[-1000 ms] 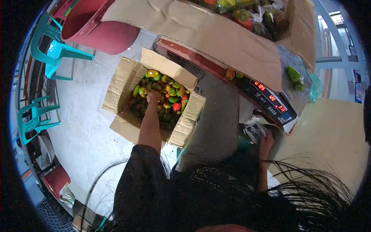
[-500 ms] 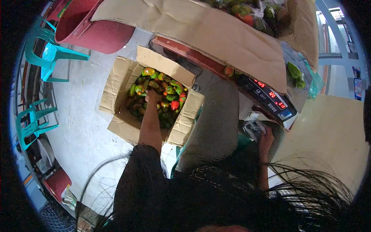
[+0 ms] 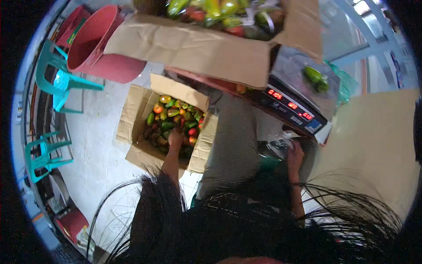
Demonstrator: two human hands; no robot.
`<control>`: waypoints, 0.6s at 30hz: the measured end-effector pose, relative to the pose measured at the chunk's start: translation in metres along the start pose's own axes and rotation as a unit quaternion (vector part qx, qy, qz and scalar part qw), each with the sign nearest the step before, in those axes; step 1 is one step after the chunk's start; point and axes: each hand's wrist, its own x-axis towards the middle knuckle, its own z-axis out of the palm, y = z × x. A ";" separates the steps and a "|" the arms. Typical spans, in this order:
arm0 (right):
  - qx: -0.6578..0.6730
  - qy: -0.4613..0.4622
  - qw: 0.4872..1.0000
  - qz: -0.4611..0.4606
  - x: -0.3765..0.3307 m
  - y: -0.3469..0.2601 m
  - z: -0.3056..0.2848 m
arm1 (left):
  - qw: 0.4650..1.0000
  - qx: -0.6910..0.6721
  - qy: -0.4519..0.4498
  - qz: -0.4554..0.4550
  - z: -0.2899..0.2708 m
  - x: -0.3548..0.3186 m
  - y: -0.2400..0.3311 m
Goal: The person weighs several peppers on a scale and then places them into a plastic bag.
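My left hand (image 3: 175,138) reaches down among red, orange and green bell peppers (image 3: 173,113) inside an open cardboard box (image 3: 128,115) on the floor. Its fingertips are lost among the peppers, so whether they grip one is unclear. Beside my right thigh, my right hand (image 3: 295,155) is closed on a crumpled clear plastic bag (image 3: 278,145). On the metal pan of a digital scale (image 3: 290,110) with lit red digits, a couple of green peppers (image 3: 314,77) lie to the right of centre.
A larger cardboard box (image 3: 189,50) of bagged peppers stands at the far side, its flap hanging toward me. Red tubs (image 3: 110,66) and green plastic chairs (image 3: 59,83) are to the left. A tan board-like surface (image 3: 369,145) lies at right.
The view has shifted, showing more of the scale and the bagged peppers. My left hand has moved nearer to me within the box of peppers. My right hand still holds the plastic bag.
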 end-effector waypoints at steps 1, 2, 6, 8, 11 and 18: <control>0.003 0.020 1.000 0.016 -0.002 0.001 -0.002 | 1.000 -0.014 -0.009 -0.015 -0.023 -0.012 0.009; 0.034 0.021 0.999 0.011 -0.003 0.002 -0.003 | 0.999 -0.030 -0.018 -0.038 -0.046 -0.028 0.014; 0.143 0.062 0.987 -0.031 0.002 -0.017 -0.004 | 0.992 -0.014 0.060 -0.113 -0.052 -0.058 -0.011; 0.171 0.108 0.979 -0.028 0.002 -0.003 0.008 | 0.987 -0.007 0.076 -0.140 -0.075 -0.075 -0.004; 0.193 0.125 0.973 -0.013 0.004 0.004 0.011 | 0.976 -0.063 0.209 -0.004 -0.103 -0.092 -0.002; 0.309 0.150 0.939 0.013 0.009 0.004 0.021 | 0.885 -0.269 0.296 0.239 -0.197 -0.138 0.129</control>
